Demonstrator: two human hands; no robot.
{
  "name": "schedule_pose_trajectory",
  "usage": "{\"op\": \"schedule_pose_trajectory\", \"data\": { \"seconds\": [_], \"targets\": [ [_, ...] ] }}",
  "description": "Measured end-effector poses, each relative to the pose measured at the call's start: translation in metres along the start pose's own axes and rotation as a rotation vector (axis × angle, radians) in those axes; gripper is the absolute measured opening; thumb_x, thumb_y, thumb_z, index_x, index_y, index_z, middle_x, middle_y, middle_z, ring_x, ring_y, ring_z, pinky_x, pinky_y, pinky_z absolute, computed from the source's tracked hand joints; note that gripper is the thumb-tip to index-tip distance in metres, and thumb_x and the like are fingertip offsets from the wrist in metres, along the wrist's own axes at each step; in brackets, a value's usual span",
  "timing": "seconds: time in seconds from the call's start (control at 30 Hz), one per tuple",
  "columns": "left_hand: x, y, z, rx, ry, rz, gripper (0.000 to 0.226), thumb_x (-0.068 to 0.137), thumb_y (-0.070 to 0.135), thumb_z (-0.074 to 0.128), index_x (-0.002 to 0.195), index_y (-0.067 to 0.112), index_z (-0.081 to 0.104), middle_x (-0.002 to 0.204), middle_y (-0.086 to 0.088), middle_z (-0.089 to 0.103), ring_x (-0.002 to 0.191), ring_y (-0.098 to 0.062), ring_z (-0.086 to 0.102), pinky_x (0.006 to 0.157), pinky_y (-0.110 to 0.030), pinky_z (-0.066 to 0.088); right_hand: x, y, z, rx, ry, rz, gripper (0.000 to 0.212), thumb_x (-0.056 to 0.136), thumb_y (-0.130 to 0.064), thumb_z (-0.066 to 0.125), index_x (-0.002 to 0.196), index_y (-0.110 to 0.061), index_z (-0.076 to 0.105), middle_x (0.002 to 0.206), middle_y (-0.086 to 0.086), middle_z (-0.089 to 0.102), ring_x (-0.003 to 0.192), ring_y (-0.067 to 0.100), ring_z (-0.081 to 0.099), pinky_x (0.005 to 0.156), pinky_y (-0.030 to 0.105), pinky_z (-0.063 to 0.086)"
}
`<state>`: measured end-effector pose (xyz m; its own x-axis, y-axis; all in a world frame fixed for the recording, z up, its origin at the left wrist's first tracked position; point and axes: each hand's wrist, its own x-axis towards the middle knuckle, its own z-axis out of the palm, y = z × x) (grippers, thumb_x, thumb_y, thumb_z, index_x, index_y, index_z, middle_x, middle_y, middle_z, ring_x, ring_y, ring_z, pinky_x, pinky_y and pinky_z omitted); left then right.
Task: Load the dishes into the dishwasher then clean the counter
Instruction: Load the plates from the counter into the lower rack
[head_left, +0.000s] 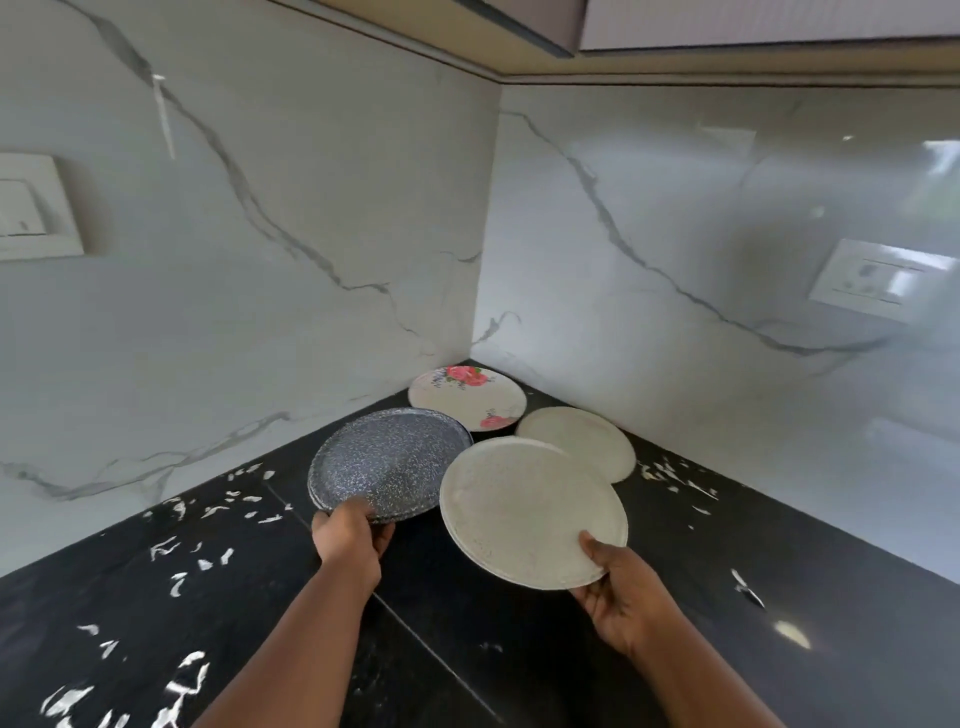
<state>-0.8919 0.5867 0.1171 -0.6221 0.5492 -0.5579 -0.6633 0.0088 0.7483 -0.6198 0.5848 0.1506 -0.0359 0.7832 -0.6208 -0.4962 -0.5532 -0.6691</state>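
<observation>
Several plates lie in the corner of a black counter (519, 649). My left hand (353, 538) grips the near rim of a grey speckled plate (389, 462), which looks like the top of a small stack. Lifted and tilted above the counter is a cream speckled plate (530, 512), held at its lower right edge by my right hand (623, 592). A second cream plate (582, 439) lies flat behind it, partly covered. At the very back rests a white plate with pink roses (465, 397).
Two white marble walls (260, 260) meet behind the plates. A switch plate (31, 208) is on the left wall and a socket plate (878, 278) on the right wall. White scraps (244, 501) litter the counter. Upper cabinets (727, 31) hang overhead.
</observation>
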Motion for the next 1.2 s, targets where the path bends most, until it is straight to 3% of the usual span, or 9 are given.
{"op": "schedule_pose_trajectory", "data": {
  "seconds": [0.13,0.3,0.57,0.8,0.9,1.2],
  "targets": [
    [-0.035,-0.022,0.018,0.001,-0.084,-0.026,0.02,0.092,0.007,0.051,0.11,0.016,0.053,0.121,-0.012,0.058,0.093,-0.023,0.058,0.064,-0.033,0.054,-0.032,-0.001,-0.051,0.085,0.056,-0.034,0.037,0.089,-0.003,0.064,0.121,-0.009,0.046,0.112,0.024,0.066,0.098,0.039,0.067,0.057,0.05,0.059],
    [-0.085,-0.068,0.041,0.072,-0.216,-0.044,0.032,0.095,0.01,0.051,0.127,0.012,0.051,0.123,-0.011,0.058,0.098,-0.025,0.059,0.064,-0.033,0.053,-0.068,-0.007,-0.128,0.171,0.16,-0.128,0.04,0.089,-0.004,0.065,0.125,-0.001,0.049,0.111,0.023,0.066,0.095,0.039,0.067,0.051,0.044,0.06],
    [-0.184,-0.146,0.065,0.228,-0.484,-0.052,0.038,0.095,0.006,0.048,0.132,0.012,0.047,0.121,-0.013,0.055,0.099,-0.027,0.057,0.068,-0.038,0.051,-0.138,-0.005,-0.266,0.401,0.325,-0.246,0.037,0.09,-0.004,0.064,0.125,-0.001,0.051,0.108,0.021,0.067,0.092,0.036,0.067,0.049,0.041,0.06],
    [-0.325,-0.252,0.056,0.352,-0.671,-0.131,0.04,0.096,0.007,0.048,0.135,0.013,0.046,0.116,-0.011,0.057,0.098,-0.026,0.059,0.064,-0.034,0.05,-0.246,0.016,-0.416,0.508,0.447,-0.365,0.033,0.09,-0.003,0.064,0.122,-0.001,0.054,0.106,0.019,0.069,0.093,0.034,0.067,0.052,0.04,0.06],
    [-0.389,-0.307,0.04,0.433,-0.739,-0.196,0.04,0.095,0.007,0.047,0.134,0.013,0.046,0.117,-0.012,0.059,0.088,-0.022,0.061,0.062,-0.033,0.051,-0.304,0.029,-0.489,0.564,0.487,-0.469,0.035,0.091,0.002,0.06,0.125,0.0,0.054,0.101,0.018,0.069,0.081,0.03,0.069,0.05,0.034,0.059],
    [-0.577,-0.451,-0.008,0.686,-1.034,-0.349,0.038,0.094,0.007,0.048,0.132,0.011,0.049,0.097,-0.004,0.062,0.081,-0.018,0.062,0.061,-0.032,0.051,-0.457,0.108,-0.661,0.754,0.797,-0.54,0.03,0.092,-0.001,0.061,0.12,-0.01,0.052,0.094,0.014,0.066,0.081,0.028,0.064,0.044,0.029,0.056]
  ]
}}
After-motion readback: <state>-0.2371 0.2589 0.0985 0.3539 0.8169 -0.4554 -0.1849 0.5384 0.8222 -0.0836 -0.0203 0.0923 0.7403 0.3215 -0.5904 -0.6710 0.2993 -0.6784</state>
